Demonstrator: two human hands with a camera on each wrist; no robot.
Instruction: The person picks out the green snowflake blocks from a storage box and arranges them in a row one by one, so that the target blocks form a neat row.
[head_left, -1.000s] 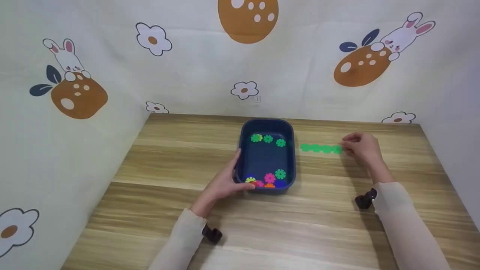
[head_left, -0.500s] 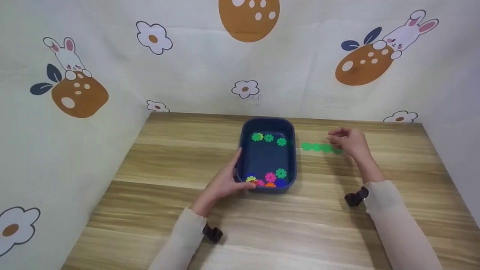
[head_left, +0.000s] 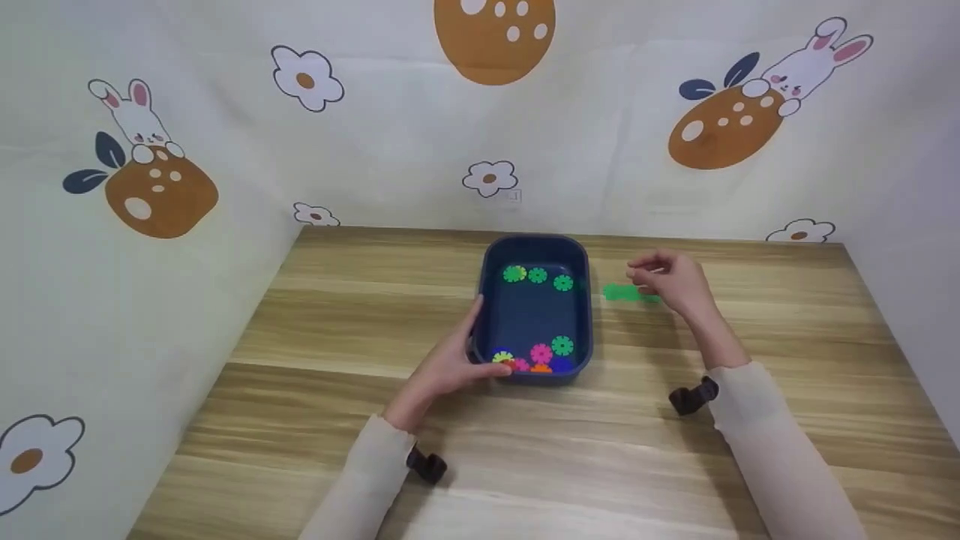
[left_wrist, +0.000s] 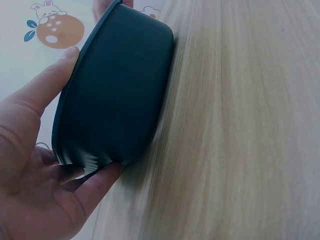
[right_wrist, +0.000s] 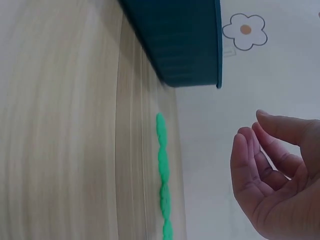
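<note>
Loosely curved, the right hand [head_left: 671,283] hovers over the far end of one green strip [head_left: 628,292], which lies on the table [head_left: 577,465] below its fingers; it pinches nothing, and the thumb tip is close to the fingertips. To that hand's left, past the strip, stands one blue box [head_left: 588,315], gripped by the left hand [head_left: 446,364], its thumb over the near rim and fingers against the side. Inside, four green discs [head_left: 538,275] show: three ahead of the left thumb at the far end, one near it. Pink [head_left: 541,353], orange, yellow and blue pieces overlap beside the thumb, too crowded to count.
</note>
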